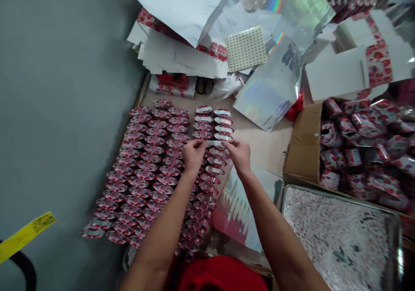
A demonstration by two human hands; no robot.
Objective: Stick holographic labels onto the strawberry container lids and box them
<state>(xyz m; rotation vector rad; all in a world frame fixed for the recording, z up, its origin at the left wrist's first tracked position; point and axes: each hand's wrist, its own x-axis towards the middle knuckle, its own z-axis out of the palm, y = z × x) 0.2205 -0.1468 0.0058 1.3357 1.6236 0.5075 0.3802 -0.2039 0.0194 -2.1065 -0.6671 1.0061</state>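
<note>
1. Left hand [193, 156] and right hand [240, 152]: fingertips pinching opposite ends of a pale strip [214, 143].
2. Location: among columns of oval-topped packs [223, 121]; contact unclear.
3. Likely light, flexible, easily creased. Best hold: extreme ends, light tension, middle untouched.

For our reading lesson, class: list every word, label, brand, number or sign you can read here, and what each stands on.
No text can be read.
Yellow strip: code-like patch, too blurred.
Cream sheet: rows of tiny marks, too small.
Strawberry-print packs in the cardboard box: any lettering too blurred.
</note>
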